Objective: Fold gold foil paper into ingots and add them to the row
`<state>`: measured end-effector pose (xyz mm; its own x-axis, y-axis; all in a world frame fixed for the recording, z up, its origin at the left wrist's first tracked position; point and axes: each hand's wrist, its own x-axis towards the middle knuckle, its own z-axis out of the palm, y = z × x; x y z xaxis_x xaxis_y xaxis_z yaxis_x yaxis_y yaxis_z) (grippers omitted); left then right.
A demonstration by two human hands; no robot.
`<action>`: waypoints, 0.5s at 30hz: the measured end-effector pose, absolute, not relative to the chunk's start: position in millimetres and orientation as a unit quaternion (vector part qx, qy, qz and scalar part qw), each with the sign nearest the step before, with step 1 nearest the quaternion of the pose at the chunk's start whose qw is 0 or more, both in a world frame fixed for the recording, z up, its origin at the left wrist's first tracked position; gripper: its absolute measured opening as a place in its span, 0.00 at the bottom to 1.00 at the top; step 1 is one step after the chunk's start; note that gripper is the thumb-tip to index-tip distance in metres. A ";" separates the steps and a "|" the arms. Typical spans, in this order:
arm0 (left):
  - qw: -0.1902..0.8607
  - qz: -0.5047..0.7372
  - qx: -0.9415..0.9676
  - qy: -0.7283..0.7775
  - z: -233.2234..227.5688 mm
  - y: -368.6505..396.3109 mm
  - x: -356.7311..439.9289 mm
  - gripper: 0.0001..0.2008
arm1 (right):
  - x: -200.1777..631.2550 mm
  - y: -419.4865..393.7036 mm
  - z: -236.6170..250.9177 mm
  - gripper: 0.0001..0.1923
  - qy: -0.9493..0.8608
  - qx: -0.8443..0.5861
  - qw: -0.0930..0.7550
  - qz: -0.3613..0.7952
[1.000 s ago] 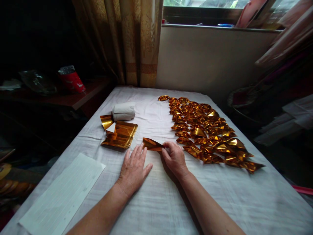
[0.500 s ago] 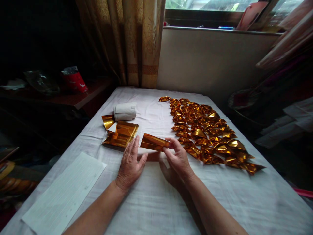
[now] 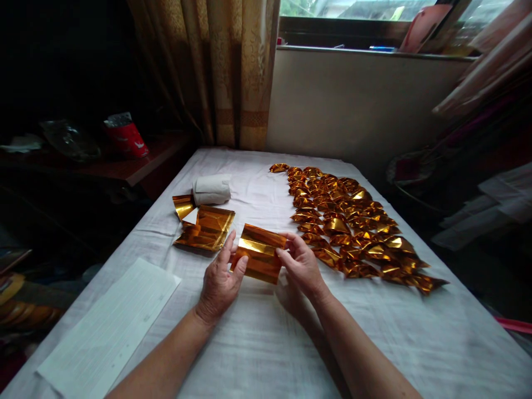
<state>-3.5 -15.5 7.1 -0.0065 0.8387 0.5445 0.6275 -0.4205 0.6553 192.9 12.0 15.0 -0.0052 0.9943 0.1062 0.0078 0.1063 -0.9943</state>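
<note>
A white paper sheet [image 3: 108, 332] with thin lines lies at the 8 o'clock corner of the tabletop [image 3: 270, 354], which has a white cloth over it. Up at 10 o'clock, on a dark shelf [image 3: 137, 166] beside the tabletop, stands a red cup [image 3: 124, 138]. On the cloth at about 11 o'clock lies a small white roll [image 3: 211, 190], and just below it sits a stack of flat gold sheets [image 3: 205, 228], with one curled gold piece [image 3: 183, 206] at its left. The left hand [image 3: 218, 282] is near the middle of the tabletop. Its grip pinches the left edge of a gold sheet [image 3: 258, 254], thumb in front and fingers behind. The gold sheet is held up just above the cloth, right in the middle, between both hands, and it shows a bright fold line across it. The right hand [image 3: 303, 266] pinches the right edge of the same gold sheet with its grip, fingertips pressed on the top corner. At 1 to 2 o'clock a big bunch of folded gold shapes [image 3: 349, 221] lies in rows on the cloth, touching each other. Behind it all, at 12 o'clock, hangs a tan curtain [image 3: 224, 72] next to a window [image 3: 374, 22].
</note>
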 end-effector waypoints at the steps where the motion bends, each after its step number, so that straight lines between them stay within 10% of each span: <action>1: 0.117 0.476 0.693 0.529 7.8 -15.0 -4.1 0.28 | 193.2 12.5 14.2 0.18 -0.526 -0.474 0.521 0.476; 15: 0.199 0.455 0.638 0.589 6.1 -11.2 -5.8 0.26 | 189.8 8.3 8.8 0.17 -0.608 -0.523 0.445 0.399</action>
